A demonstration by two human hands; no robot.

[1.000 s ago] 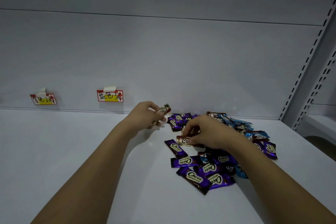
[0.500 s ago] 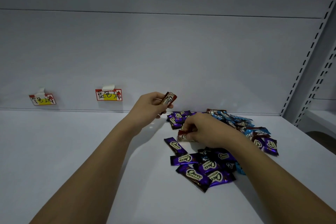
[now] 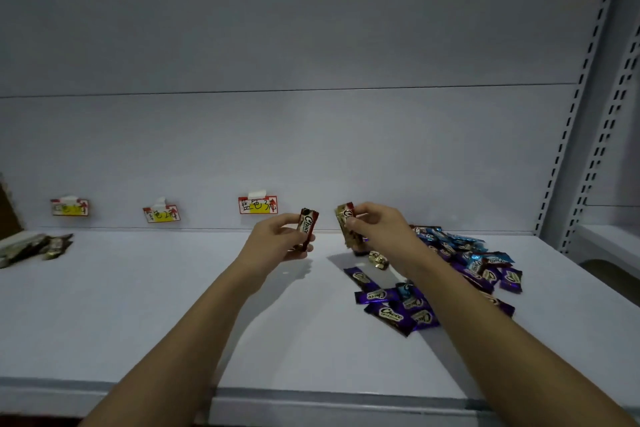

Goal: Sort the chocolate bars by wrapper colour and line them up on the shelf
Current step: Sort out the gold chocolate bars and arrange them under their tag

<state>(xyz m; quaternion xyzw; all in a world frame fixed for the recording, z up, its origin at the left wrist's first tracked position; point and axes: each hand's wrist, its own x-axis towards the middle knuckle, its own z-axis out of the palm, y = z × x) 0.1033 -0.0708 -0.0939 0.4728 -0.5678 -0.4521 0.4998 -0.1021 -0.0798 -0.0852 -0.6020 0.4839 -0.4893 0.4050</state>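
A: Both hands are up off the shelf (image 3: 145, 305) here. The left hand (image 3: 273, 243) is pinching one red-wrapped bar (image 3: 307, 227) upright, and the fingers of the right hand (image 3: 377, 230) are curling round another red and gold bar (image 3: 346, 224), just above the pile.

B: So where is the sorting standing?

A: Early days, I'd say. A small group of dark-wrapped bars (image 3: 33, 248) is lying at the far left, close to the back wall, too dim to read their colour. The mixed pile (image 3: 443, 274) on the right is waiting: purple bars (image 3: 391, 314) at the front, blue ones (image 3: 446, 241) at the back, all overlapping.

B: Anything guiding the placement?

A: Three labels are hanging on the back wall: the left label (image 3: 70, 207), the middle label (image 3: 161, 213), and the right label (image 3: 258, 204) just behind the left hand. Nothing is lined up under the latter two yet.

B: Obstacles?

A: Little is blocking the way leftwards. The trouble, I reckon, is the heap itself, with wrappers tangling over one another, and one small gold piece (image 3: 378, 259) sitting loose under the right wrist.
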